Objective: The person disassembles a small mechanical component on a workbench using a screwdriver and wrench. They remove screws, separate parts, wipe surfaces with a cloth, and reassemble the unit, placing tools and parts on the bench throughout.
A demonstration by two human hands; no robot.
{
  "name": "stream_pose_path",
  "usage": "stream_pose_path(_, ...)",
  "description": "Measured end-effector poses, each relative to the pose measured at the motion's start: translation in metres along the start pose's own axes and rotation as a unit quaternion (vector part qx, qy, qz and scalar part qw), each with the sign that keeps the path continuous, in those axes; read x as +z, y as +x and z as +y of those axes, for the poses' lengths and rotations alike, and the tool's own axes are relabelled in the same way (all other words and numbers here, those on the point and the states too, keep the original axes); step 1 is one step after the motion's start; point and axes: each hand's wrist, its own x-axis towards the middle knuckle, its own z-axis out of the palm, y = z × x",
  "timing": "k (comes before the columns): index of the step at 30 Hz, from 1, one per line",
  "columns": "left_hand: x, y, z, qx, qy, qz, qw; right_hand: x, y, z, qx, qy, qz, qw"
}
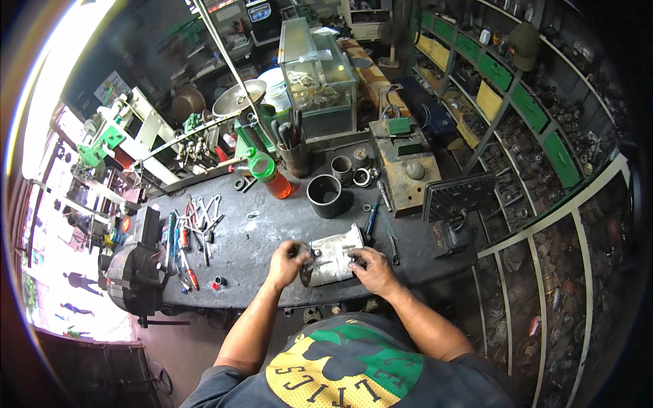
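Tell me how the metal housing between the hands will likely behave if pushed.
The housing looks like bare metal, so it is probably stiff and fairly heavy. Its rounded body lies on its side, so it might roll, though its wider right end could hinder that.

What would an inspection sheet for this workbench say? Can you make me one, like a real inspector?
Surface: dark benchtop, with pale smudges near its middle.
Job's things: a whitish-grey metal housing lies on its side at the front edge.
Clutter: wrenches and a red-handled screwdriver on the left; a bottle of red liquid and a dark open cylinder behind the housing.
Hands: left hand at the housing's left end, right hand at its right part; how firmly they grip cannot be told.
Cables: nothing seen for certain.
Surroundings: bench vise on the left, glass case at the back, shelves with green drawers on the right.
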Motion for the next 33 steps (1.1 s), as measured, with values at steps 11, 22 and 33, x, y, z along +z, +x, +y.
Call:
stream_pose_path(11, 0.033, -0.056, 0.049, 0.061, 0.135, 0.187, 0.971, -0.026, 0.023, 0.001, -0.046, -0.004, -0.049, 0.998)
stream_pose_path(22, -0.014, -0.171, -0.063, -0.045, 0.085, 0.219, 0.971, 0.136, 0.213, -0.012, -0.025, -0.373, -0.294, 0.88)
stream_pose_path(33, -0.125, -0.174, -0.119, -0.076, 0.054, 0.233, 0.968, 0.168, 0.228, 0.015, -0.01, -0.466, -0.231, 0.854)
